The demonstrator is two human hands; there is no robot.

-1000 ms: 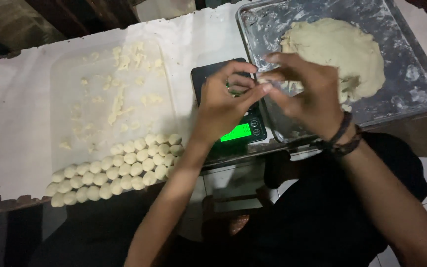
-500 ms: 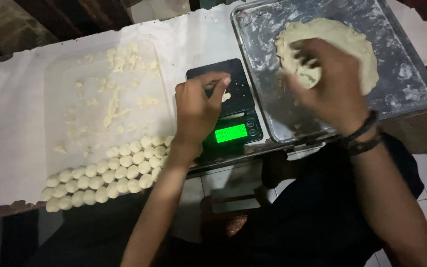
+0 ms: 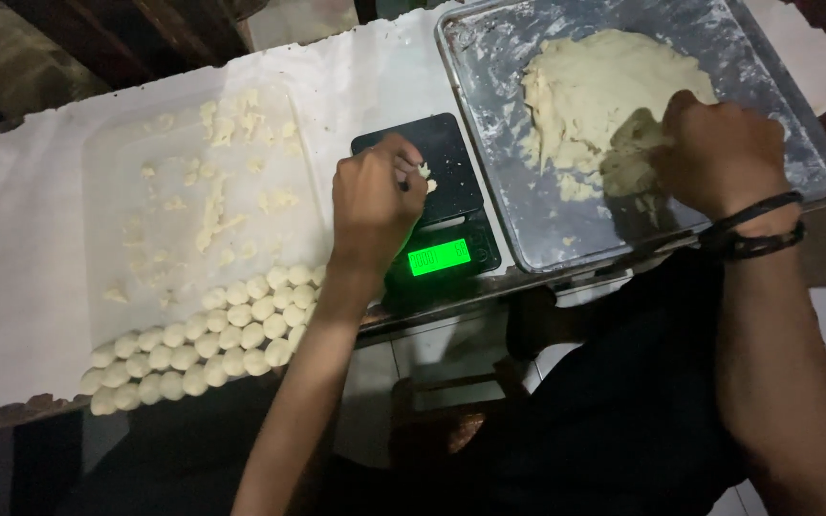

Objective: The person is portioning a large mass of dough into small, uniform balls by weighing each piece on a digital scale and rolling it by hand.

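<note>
- The scale (image 3: 429, 205) is being crowded between the metal tray (image 3: 795, 124) and the plastic sheet (image 3: 126, 239); the dough balls (image 3: 203, 339) are lying at the table's near edge.
- A dough bit (image 3: 424, 173) is being pinched on the scale by the left hand (image 3: 372, 205).
- The dough mass (image 3: 595, 91) is being gripped at its near edge by the right hand (image 3: 719, 153), fingers curled shut.

Small green-lit rectangular screen (image 3: 438, 257) on the black scale's (image 3: 451, 153) front edge
</note>
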